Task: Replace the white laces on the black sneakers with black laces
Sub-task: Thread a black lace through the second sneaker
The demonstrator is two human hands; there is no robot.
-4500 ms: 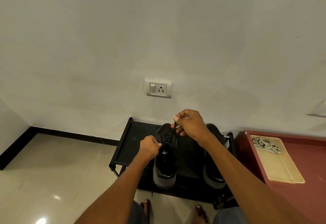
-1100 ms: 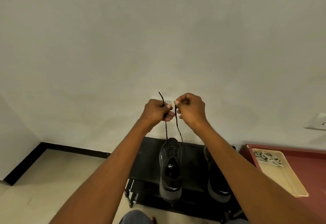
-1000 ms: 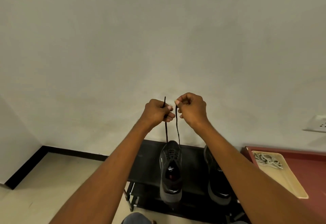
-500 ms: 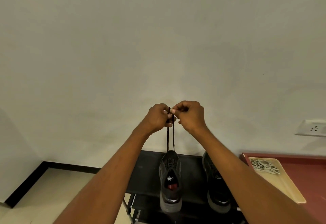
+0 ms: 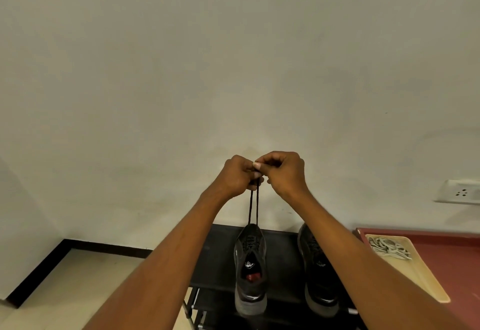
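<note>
A plain pale wall fills my view, with a black shoe rack (image 5: 223,257) at 6 o'clock. I have my left hand (image 5: 237,176) and right hand (image 5: 284,171) pressed together, both pinching the two ends of the black lace (image 5: 254,206) taut above the left sneaker (image 5: 250,270), probably to even their lengths. The removed white laces (image 5: 388,248) lie in a tray (image 5: 420,277) at 4 o'clock, beside the second sneaker (image 5: 318,272).

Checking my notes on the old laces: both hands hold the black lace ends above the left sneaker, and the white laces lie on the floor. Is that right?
Not quite. The white laces lie in the cream tray on the red surface, not on the floor, as the head view shows. The rest holds: the left hand and right hand pinch the black lace ends above the left sneaker.
</note>
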